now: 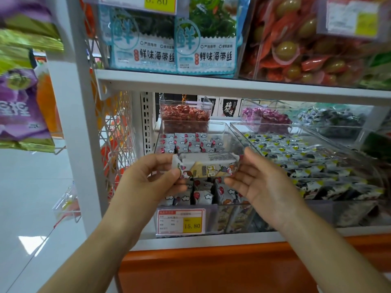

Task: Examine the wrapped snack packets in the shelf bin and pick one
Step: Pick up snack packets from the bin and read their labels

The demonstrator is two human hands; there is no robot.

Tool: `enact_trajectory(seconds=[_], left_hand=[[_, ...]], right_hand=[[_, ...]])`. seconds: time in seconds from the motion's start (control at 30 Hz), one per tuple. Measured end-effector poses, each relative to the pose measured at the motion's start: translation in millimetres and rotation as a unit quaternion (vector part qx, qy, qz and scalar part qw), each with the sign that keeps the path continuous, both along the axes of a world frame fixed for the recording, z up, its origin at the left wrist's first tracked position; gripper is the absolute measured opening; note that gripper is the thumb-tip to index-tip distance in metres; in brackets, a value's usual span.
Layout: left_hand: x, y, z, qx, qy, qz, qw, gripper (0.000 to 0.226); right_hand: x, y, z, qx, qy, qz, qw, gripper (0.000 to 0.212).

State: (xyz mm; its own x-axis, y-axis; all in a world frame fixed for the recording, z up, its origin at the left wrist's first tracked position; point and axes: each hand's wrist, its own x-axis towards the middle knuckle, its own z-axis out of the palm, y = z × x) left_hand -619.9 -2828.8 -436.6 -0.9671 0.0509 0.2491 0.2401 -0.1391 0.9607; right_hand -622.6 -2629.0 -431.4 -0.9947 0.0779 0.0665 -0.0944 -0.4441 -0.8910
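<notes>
White metal store shelf carrying a clear plastic bin of small cloud-printed wrapped packets. One oblong printed snack packet is held level just above the bin — left hand pinching one end, right hand the other. To read it well, rotate gently — avoid crushing the wrapper.

The packet you hold is pale grey-white on top, with a yellow wedge, small cartoon figures and red spots along its front. In the clear bin below it, your other packets are grey-white with red dots and white clouds. The price tag on the bin front is white, red-edged, with a yellow square. Next door, the neighbouring packets show black, white and yellow corners.
</notes>
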Motion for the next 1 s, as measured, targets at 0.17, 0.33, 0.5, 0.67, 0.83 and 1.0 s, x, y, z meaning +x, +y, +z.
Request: enact_trajectory(seconds=[0.17,0.33,0.5,0.67,0.83,1.0], left_hand=[[1.1,-1.0,1.8,-0.033,0.017,0.013,0.999,0.008],[3.5,0.7,2.0,-0.041,-0.030,-0.013,0.999,0.017],[3.7,0.7,1.7,-0.092,0.012,0.041,0.995,0.022],[2.0,0.7,1.2,-0.094,0.027,0.048,0.994,0.022],[3.5,2.8,1.7,-0.063,0.040,0.024,0.997,0.024],[2.3,2.3,-0.2,-0.103,0.035,0.028,0.994,0.016]], right_hand=[[0.3,-2.6,-2.6,0.067,0.035,-0.012,0.997,0.010],[-0.2,-0.7,-3.0,0.069,0.063,-0.025,0.995,0.015],[0.4,-1.6,-5.2,0.113,0.082,-0.020,0.990,0.021],[1.0,-3.9,-6.2,0.173,0.095,-0.020,0.980,0.027],[2.3,-7.5,-7.8,0.237,0.105,-0.064,0.964,0.033],[1.6,-7.6,-6.3,0.296,0.122,-0.091,0.943,0.012]])
